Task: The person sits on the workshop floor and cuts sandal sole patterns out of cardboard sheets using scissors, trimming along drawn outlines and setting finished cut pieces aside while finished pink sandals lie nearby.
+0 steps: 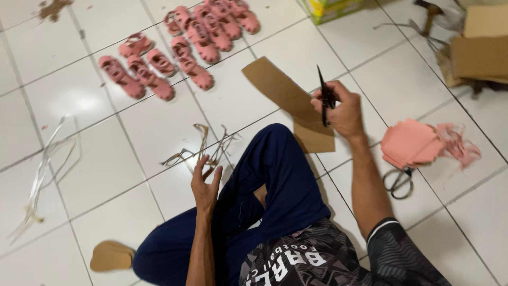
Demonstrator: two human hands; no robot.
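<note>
R hand [343,108] grips black scissors [324,96] on brown cardboard [288,98], L hand [205,185] open & empty: unsupported sheet may flop, cut could wander.

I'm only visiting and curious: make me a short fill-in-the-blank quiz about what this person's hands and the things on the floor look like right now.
1. The right hand holds a pair of black ____ against the brown cardboard sheet.
2. The left hand is open and holds ____.
3. The small sandals lined up on the tiled floor are ____ in colour.
4. A second pair of scissors lies beside a pile of pink ____ pieces.

Missing words: scissors; nothing; pink; cut-out
</note>
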